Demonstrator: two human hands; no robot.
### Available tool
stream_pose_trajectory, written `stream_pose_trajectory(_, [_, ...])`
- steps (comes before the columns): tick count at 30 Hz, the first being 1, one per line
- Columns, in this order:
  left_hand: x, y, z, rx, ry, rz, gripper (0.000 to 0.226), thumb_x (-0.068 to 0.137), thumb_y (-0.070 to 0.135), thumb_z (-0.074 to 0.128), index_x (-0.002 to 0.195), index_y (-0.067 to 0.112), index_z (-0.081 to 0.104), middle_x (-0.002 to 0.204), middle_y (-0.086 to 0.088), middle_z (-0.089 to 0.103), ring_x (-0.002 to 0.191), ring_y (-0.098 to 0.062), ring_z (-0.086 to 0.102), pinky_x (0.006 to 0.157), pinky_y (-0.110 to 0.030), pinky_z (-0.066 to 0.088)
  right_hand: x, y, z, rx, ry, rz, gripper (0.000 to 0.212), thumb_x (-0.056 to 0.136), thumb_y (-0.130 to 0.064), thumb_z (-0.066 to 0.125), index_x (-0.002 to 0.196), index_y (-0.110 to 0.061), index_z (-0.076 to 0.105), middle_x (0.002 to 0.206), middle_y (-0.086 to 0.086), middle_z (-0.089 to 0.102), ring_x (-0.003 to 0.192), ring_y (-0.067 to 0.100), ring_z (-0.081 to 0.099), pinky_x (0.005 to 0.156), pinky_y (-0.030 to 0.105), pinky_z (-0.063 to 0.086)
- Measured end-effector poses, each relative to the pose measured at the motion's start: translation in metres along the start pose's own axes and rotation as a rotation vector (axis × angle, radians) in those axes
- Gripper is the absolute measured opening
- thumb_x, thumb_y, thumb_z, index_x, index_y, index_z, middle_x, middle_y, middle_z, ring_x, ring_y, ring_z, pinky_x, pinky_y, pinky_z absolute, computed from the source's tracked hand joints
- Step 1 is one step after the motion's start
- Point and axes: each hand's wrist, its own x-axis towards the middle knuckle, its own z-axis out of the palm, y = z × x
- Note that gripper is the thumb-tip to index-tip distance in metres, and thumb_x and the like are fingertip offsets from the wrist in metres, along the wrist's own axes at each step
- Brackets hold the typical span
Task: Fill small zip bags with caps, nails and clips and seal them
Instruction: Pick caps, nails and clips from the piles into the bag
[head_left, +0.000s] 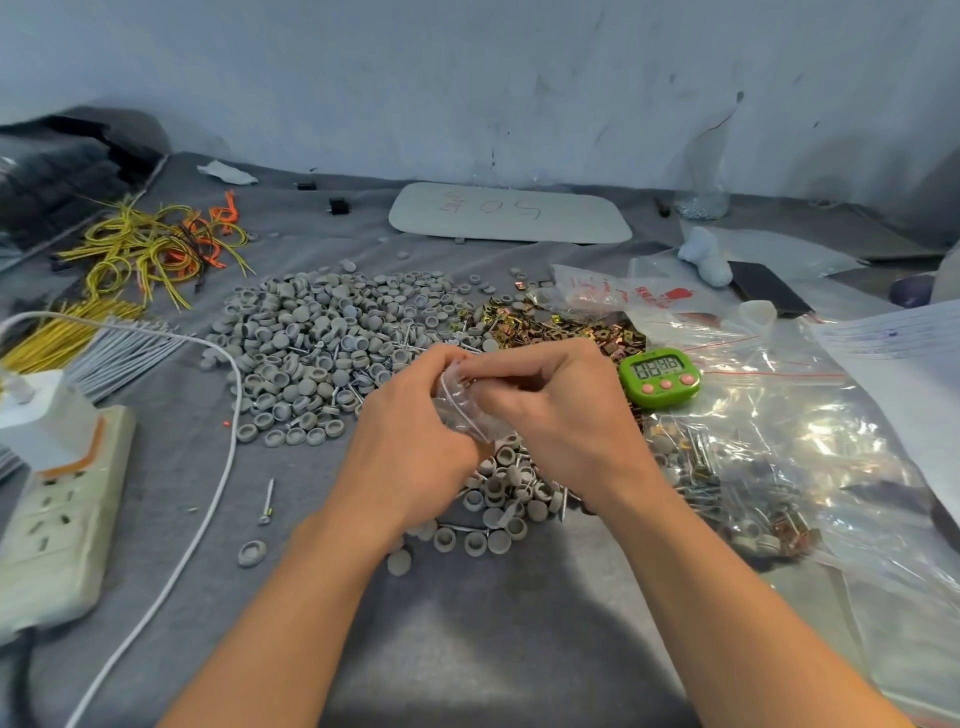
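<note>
My left hand (415, 431) and my right hand (545, 400) meet at the centre of the table and together hold a small clear zip bag (462, 408); fingers of both pinch its top edge. The bag's contents are mostly hidden by my fingers. A wide heap of grey caps (311, 343) mixed with nails lies just beyond my hands, and more caps (498, 499) lie under my wrists. Gold clips (550, 325) are piled behind my right hand. One loose screw (267, 501) lies to the left.
A large clear bag of filled small bags (737, 467) lies at right, beside a green timer (658, 375). A power strip (57, 514) with a white cable (208, 499) sits at left. Yellow and orange ties (150, 244) and a white board (509, 212) lie farther back.
</note>
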Motion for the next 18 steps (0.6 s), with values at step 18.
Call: stream_pose_trajectory(18, [0.001,-0.001,-0.01,-0.146,0.008,-0.064,0.046,0.071,0.02,0.089,0.102,0.043,0.064,0.094,0.032,0.069,0.079,0.007,0.067,0.059,-0.009,0.05,0.006,0.019,-0.03,-0.075,0.294,0.098,0.026,0.088,-0.009,0.077,0.08,-0.033,0.083,0.073,-0.02,0.076,0.065,0.001,0.069,0.056,0.016,0.052])
